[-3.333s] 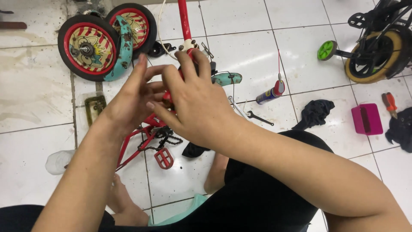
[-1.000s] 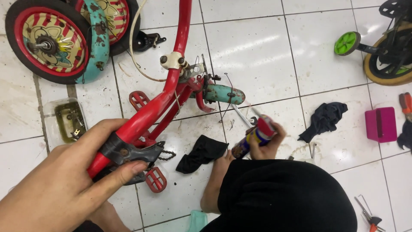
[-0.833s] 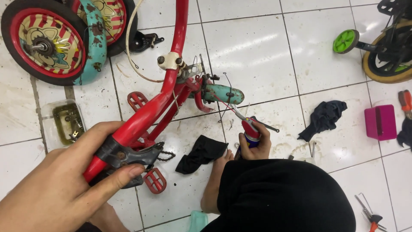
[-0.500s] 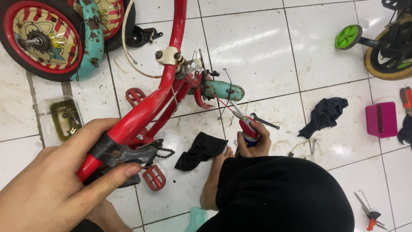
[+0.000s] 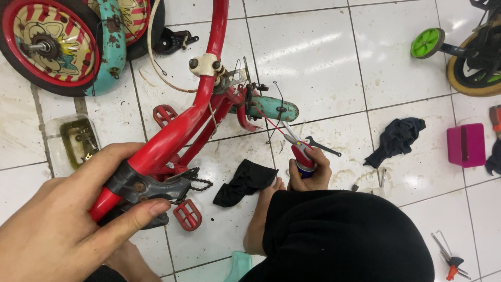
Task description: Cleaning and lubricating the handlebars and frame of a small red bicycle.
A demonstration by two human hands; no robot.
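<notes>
At lower left: left hand (image 5: pixel 57 230) grips red frame (image 5: pixel 172 136).
Right hand (image 5: pixel 308 172) clasps spray can (image 5: pixel 301 156), unmoved since the previous frame.

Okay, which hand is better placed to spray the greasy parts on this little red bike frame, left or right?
Probably the right hand: it holds the spray can, whose thin red straw points toward the teal guard by the frame's joint. The left hand is busy gripping the red bike frame.

red bicycle frame (image 5: pixel 180 130) lies tilted across the tiled floor, black bracket at its near end, chain hanging beneath. spray can (image 5: pixel 302 159), red-capped, stands upright just right of the frame, straw aimed at it.
</notes>
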